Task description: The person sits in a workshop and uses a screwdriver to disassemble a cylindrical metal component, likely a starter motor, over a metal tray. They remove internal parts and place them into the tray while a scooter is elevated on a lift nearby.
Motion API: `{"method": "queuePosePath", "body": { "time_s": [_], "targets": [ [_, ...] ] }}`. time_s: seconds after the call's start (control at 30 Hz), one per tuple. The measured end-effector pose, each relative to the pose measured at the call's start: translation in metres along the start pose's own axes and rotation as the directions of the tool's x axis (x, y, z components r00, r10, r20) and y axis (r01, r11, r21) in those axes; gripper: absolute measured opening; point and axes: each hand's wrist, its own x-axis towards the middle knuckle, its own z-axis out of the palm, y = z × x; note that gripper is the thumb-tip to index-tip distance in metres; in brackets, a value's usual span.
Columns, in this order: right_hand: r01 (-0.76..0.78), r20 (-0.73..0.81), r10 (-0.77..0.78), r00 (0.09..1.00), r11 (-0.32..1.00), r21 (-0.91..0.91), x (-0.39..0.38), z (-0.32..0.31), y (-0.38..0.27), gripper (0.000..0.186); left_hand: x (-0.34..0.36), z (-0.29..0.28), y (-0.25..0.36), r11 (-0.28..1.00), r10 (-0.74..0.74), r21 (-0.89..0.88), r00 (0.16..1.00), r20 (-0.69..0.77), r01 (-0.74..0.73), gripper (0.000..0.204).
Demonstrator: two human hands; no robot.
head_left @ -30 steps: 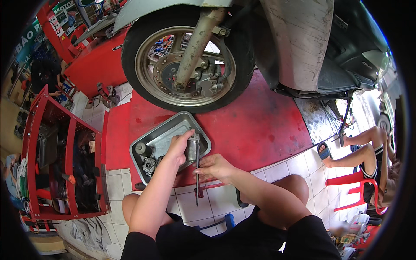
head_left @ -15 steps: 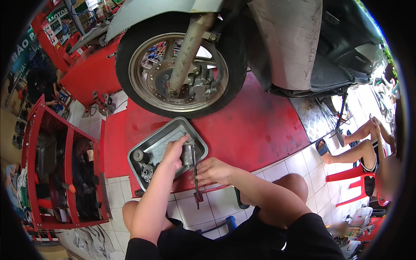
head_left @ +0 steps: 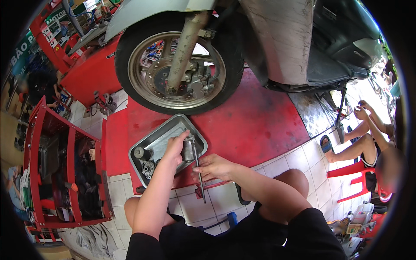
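Note:
Above the metal tray (head_left: 200, 138), my left hand (head_left: 174, 148) is closed around a grey metal cylinder (head_left: 188, 150), a motor-like part held at the tray's right side. A long thin metal rod (head_left: 200, 184) reaches from the cylinder's top end down past the tray's edge. My right hand (head_left: 215, 167) pinches this rod partway along with thumb and fingers. The rod's upper tip meets the part beside my left fingers, so how it engages cannot be made out. Inside the tray lie a second dark cylinder (head_left: 142, 153) and a grey metal casting (head_left: 148, 168).
The tray stands on a red platform (head_left: 247, 125) under a scooter's front wheel (head_left: 125, 73). A red shelf cart (head_left: 69, 173) is at left. On the right, another person sits on a red plastic chair (head_left: 346, 171), a sandalled foot (head_left: 326, 144) near the platform.
My right fingers, spread beside the rod before, have closed on it. The rod's lower end has swung slightly right. The seated person's hands have risen.

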Motion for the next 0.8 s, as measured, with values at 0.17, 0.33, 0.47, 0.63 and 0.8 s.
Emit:
{"method": "queuePosePath", "body": {
  "time_s": [0.17, 0.33, 0.47, 0.63, 0.8],
  "targets": [
    [0.046, -0.007, -0.046, 0.999, 0.999, -0.001, 0.000, 0.000, -0.001, 0.037, 0.000, -0.003, 0.002, 1.000, -0.005, 0.003, 1.000, 0.018, 0.005, 0.030],
    [0.070, -0.068, -0.082, 0.994, 0.984, -0.165, 0.002, 0.001, -0.009, 0.034, -0.004, 0.002, 0.004, 0.999, 0.050, 0.001, 0.999, -0.006, -0.050, 0.028],
    [0.081, -0.069, -0.088, 0.994, 0.992, -0.100, 0.002, 0.007, -0.006, 0.029, 0.002, -0.008, 0.002, 0.998, 0.022, -0.063, 0.998, 0.064, -0.018, 0.028],
    [0.053, -0.007, -0.053, 0.999, 0.998, -0.026, 0.002, 0.003, -0.006, 0.039, -0.003, -0.002, 0.007, 1.000, 0.012, 0.005, 1.000, 0.018, -0.012, 0.030],
    [0.024, -0.132, -0.036, 0.991, 0.995, -0.093, 0.001, 0.002, -0.004, 0.033, -0.009, 0.008, 0.011, 1.000, 0.014, -0.003, 0.999, 0.030, -0.014, 0.037]
  ]
}}
